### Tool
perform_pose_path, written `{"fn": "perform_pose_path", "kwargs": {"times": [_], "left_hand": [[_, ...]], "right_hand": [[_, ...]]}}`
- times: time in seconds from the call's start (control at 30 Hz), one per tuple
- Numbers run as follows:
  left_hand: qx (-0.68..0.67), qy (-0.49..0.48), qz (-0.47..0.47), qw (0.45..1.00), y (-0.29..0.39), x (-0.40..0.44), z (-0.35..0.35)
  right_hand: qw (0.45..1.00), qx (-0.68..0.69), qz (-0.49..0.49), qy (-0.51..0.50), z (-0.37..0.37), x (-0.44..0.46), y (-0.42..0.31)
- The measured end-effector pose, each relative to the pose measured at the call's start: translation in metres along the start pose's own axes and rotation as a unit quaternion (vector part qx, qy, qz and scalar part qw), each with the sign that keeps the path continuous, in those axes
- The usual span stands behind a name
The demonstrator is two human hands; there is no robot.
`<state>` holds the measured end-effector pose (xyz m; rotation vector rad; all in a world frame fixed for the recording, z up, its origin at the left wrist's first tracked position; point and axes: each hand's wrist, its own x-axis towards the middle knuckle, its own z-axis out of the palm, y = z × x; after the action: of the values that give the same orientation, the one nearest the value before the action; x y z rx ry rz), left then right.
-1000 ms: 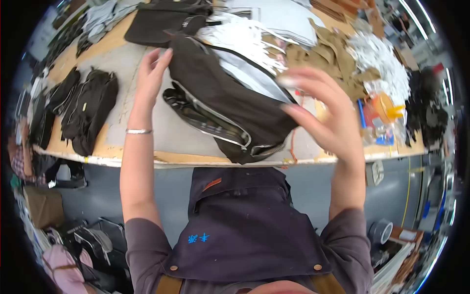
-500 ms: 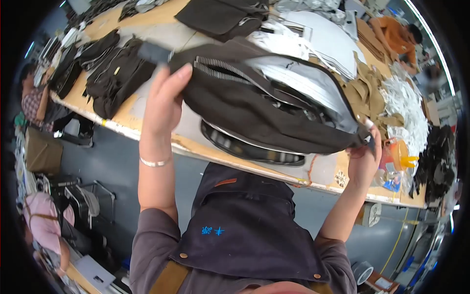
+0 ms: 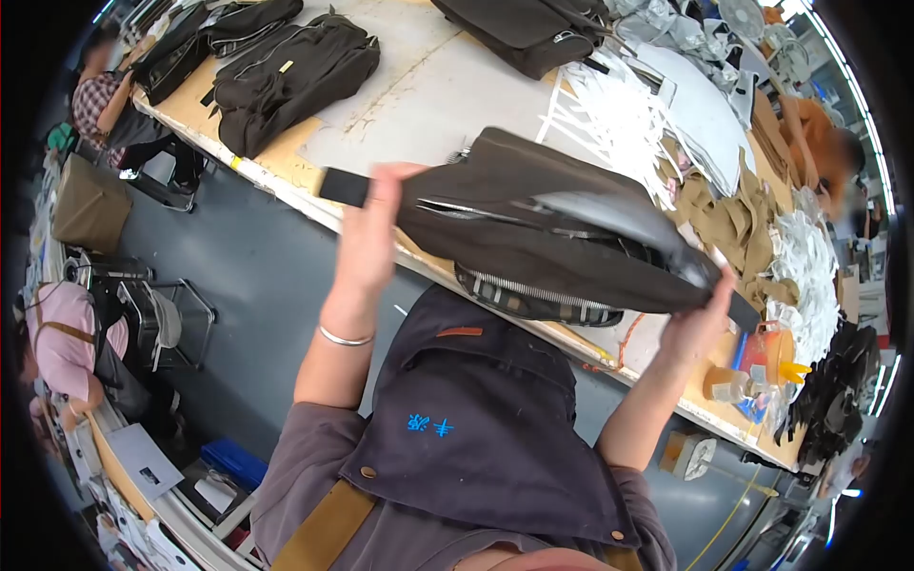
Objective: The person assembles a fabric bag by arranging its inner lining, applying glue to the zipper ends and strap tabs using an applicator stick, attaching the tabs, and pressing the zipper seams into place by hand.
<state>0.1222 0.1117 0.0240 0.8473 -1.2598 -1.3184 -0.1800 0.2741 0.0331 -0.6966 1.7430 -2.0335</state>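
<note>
A dark brown zippered bag [image 3: 533,228] is stretched between my two hands above the table's near edge. My left hand [image 3: 376,224] grips its left end, where a short black strap [image 3: 344,187] sticks out. At the other end, my right hand [image 3: 700,309] has its fingers closed around the bag's corner. The zip mouth is partly open, and the grey lining [image 3: 619,217] in it is blurred. Below hangs an open zipped section with plaid lining [image 3: 543,301]; whether it belongs to this bag I cannot tell.
More dark bags [image 3: 295,81] lie on the table [image 3: 381,105], along with white strips [image 3: 619,119] and tan fabric pieces [image 3: 728,224]. An orange container [image 3: 766,357] stands near the right edge. Co-workers sit at left and right; one in pink [image 3: 76,333] is at lower left.
The bag has come lower and closer to my body, and its mouth shows less of the pale lining. My view has shifted. Both hands keep hold of the ends.
</note>
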Motion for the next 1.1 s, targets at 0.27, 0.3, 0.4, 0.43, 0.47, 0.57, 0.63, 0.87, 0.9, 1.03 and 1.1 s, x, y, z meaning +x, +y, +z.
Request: {"fn": "perform_pose_path", "kwargs": {"times": [0.27, 0.3, 0.4, 0.43, 0.47, 0.57, 0.63, 0.87, 0.9, 1.03, 1.1], "left_hand": [[0.001, -0.016, -0.059, 0.998, -0.008, 0.018, -0.022], [-0.004, -0.018, -0.066, 0.998, -0.009, 0.017, -0.022], [-0.048, 0.011, -0.017, 0.999, -0.007, 0.017, -0.02], [-0.053, 0.033, -0.004, 0.998, -0.005, 0.018, -0.019], [-0.057, 0.055, 0.007, 0.997, -0.002, 0.019, -0.019], [-0.009, 0.144, 0.103, 0.984, 0.001, 0.018, -0.022], [0.162, 0.258, 0.239, 0.922, 0.005, 0.021, -0.016], [-0.091, -0.082, 0.362, 0.924, 0.113, -0.015, 0.021], [-0.142, -0.161, 0.347, 0.913, 0.117, -0.02, 0.03], [-0.237, -0.275, 0.322, 0.874, 0.116, -0.04, 0.054], [-0.238, -0.271, 0.327, 0.873, 0.115, -0.037, 0.054]], "right_hand": [[0.997, 0.045, 0.031, 0.058, 0.014, -0.013, 0.015], [0.996, 0.054, 0.033, 0.063, 0.016, -0.015, 0.015], [0.996, 0.067, 0.03, 0.049, 0.018, -0.018, 0.011], [0.996, 0.065, 0.03, 0.054, 0.019, -0.018, 0.01], [0.996, 0.062, 0.032, 0.058, 0.02, -0.018, 0.01], [0.996, 0.07, 0.034, 0.03, 0.014, -0.018, 0.014], [0.996, 0.076, 0.033, 0.018, 0.012, -0.019, 0.014], [0.99, 0.104, 0.048, 0.083, 0.026, -0.017, 0.003], [0.986, 0.122, 0.052, 0.106, 0.027, -0.014, -0.001], [0.968, 0.059, -0.182, 0.162, -0.034, 0.011, -0.007], [0.953, 0.03, -0.27, 0.137, -0.042, 0.01, -0.043]]}}
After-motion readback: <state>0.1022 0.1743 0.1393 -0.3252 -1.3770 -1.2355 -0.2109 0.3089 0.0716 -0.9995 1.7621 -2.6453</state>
